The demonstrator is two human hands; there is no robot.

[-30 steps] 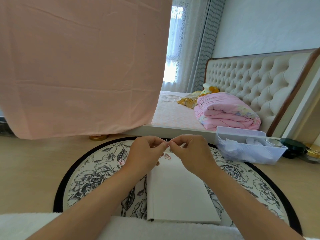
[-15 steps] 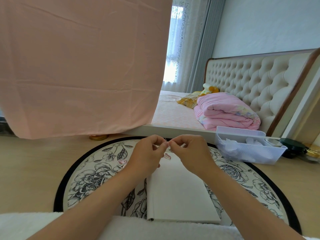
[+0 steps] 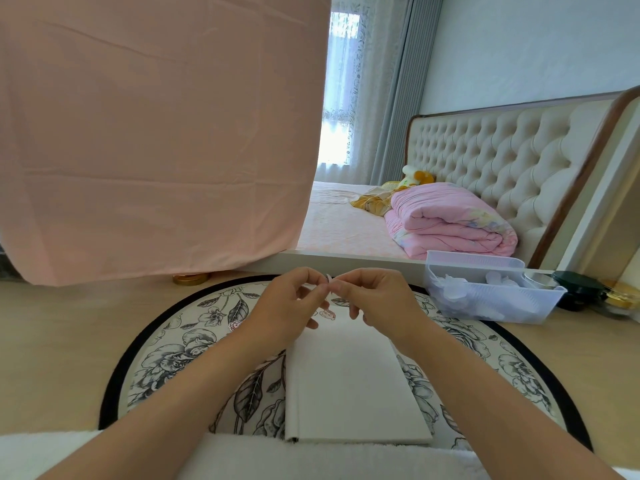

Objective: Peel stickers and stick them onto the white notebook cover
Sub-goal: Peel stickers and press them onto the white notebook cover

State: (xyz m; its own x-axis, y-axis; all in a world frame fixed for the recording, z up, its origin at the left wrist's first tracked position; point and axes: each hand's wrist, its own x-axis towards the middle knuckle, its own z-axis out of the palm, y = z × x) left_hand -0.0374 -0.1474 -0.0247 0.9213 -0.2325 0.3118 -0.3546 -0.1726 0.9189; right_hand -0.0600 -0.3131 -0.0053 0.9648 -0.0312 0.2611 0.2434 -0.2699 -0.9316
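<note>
Aloft: left hand, sticker, right hand

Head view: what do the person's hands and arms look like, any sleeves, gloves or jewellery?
The left hand and right hand are bare: no gloves, and no rings, watch or bracelet show. Both forearms are uncovered down to the frame's edge, no sleeve in view.

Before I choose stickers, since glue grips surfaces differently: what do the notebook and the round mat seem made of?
The notebook looks like matte white card or cloth-covered board: flat, no glare, crisp edges. The mat looks like printed fabric with a black border: dull, soft floral surface. Neither weave is clear enough to confirm.
</note>
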